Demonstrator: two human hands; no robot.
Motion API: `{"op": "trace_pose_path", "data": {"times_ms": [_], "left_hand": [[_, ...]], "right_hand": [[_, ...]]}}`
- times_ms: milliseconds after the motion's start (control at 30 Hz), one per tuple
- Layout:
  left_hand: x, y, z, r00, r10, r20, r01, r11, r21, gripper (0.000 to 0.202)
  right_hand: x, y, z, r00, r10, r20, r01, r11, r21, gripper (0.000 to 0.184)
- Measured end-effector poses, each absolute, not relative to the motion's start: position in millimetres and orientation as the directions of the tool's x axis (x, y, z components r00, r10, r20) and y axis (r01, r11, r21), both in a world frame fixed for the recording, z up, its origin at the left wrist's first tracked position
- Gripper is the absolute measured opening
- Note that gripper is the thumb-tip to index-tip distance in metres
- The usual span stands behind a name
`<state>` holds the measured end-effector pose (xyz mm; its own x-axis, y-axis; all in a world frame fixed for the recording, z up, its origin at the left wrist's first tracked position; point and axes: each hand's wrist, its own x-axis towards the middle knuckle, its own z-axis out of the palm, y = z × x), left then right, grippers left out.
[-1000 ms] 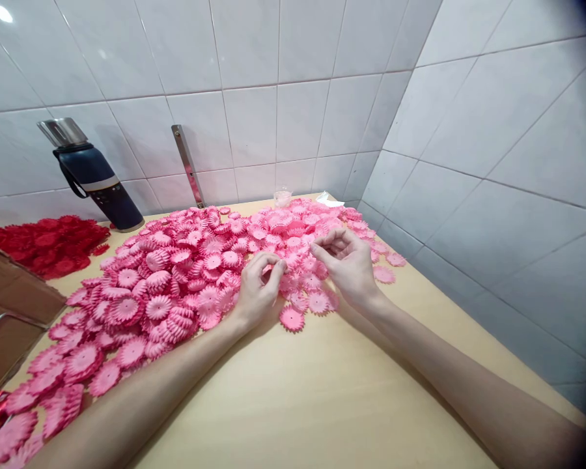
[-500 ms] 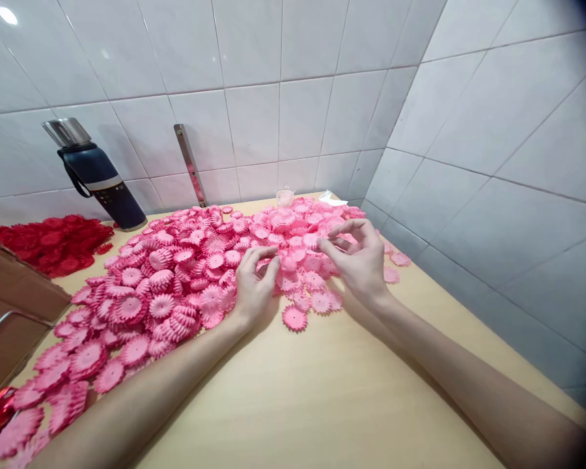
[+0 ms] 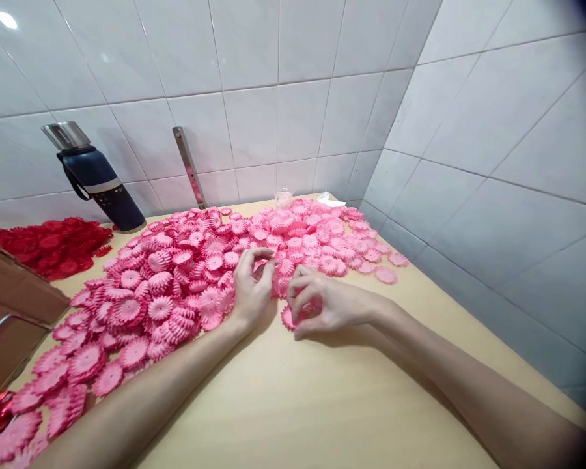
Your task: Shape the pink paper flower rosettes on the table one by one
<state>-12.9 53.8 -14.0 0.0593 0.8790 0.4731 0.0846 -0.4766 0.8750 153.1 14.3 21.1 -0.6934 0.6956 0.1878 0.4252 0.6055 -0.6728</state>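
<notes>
Many pink scalloped flower-like discs (image 3: 161, 306) are heaped over the table's middle and left. My left hand (image 3: 254, 286) hovers at the front of the heap, thumb and index finger pinched together. Whatever is between those fingertips is too small to make out. Lower and to the right, my right hand (image 3: 322, 303) has its fingers and thumb curled in around a single pink scalloped disc (image 3: 287, 317) at the heap's front edge. Part of that disc is hidden behind the fingers.
A dark blue thermos (image 3: 105, 185) stands at the back left beside a pile of red discs (image 3: 49, 244). At the left edge is a cardboard box (image 3: 14, 312). A metal strip (image 3: 189, 168) leans on the tiled wall; a clear cup (image 3: 283, 197) and white paper (image 3: 329, 199) lie farther back.
My right hand has come down and to the left, from above the pale pink discs to the single disc at the front. My left hand has hardly moved.
</notes>
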Motion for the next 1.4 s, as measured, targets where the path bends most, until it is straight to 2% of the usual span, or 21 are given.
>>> {"op": "trace_pose_path", "data": {"times_ms": [200,267,333,400,467,600,700,867,1033,1400], "left_hand": [[-14.1,53.4,-14.0,0.071,0.883,0.465,0.095,-0.47,0.878,0.01],[-14.4,53.7,-13.9,0.076,0.883,0.463,0.096,-0.469,0.878,0.009],[-14.3,54.0,-13.8,0.077,0.884,0.46,0.093,-0.466,0.88,0.009],[-14.0,54.0,-13.7,0.072,0.886,0.458,0.09,-0.463,0.882,0.009],[-13.6,53.6,-13.3,0.063,0.889,0.454,0.087,-0.458,0.885,0.009],[-13.4,51.7,-10.9,0.054,0.889,0.454,0.079,-0.457,0.886,0.01],[-13.6,49.6,-8.6,0.079,0.875,0.478,0.083,-0.483,0.872,0.014],[-13.9,47.7,-7.8,0.175,0.834,0.524,0.095,-0.544,0.834,0.026],[-15.6,50.3,-12.1,0.21,0.847,0.489,0.07,-0.512,0.856,0.037],[-12.8,47.5,-8.3,0.144,0.911,0.387,-0.091,-0.377,0.922,0.028]], "right_hand": [[155.2,14.0,30.4,-0.623,0.752,0.217,0.387,0.537,-0.749,0.011],[156.8,15.0,29.1,-0.623,0.752,0.216,0.4,0.544,-0.738,0.006],[157.6,16.1,24.5,-0.645,0.733,0.217,0.416,0.575,-0.705,0.01],[157.3,16.4,19.9,-0.659,0.719,0.221,0.424,0.598,-0.68,0.002],[156.4,15.8,18.9,-0.651,0.721,0.236,0.415,0.599,-0.685,0.008],[156.1,16.0,26.2,-0.456,0.849,0.267,0.37,0.454,-0.811,0.013],[157.5,20.7,28.3,-0.256,0.93,0.263,0.227,0.322,-0.919,0.016],[157.4,28.6,22.4,-0.108,0.957,0.271,0.054,0.277,-0.959,0.018],[154.0,27.2,22.0,-0.115,0.969,0.221,-0.024,0.22,-0.975,0.022],[156.7,26.0,22.9,-0.133,0.976,0.172,-0.038,0.168,-0.985,0.026]]}}
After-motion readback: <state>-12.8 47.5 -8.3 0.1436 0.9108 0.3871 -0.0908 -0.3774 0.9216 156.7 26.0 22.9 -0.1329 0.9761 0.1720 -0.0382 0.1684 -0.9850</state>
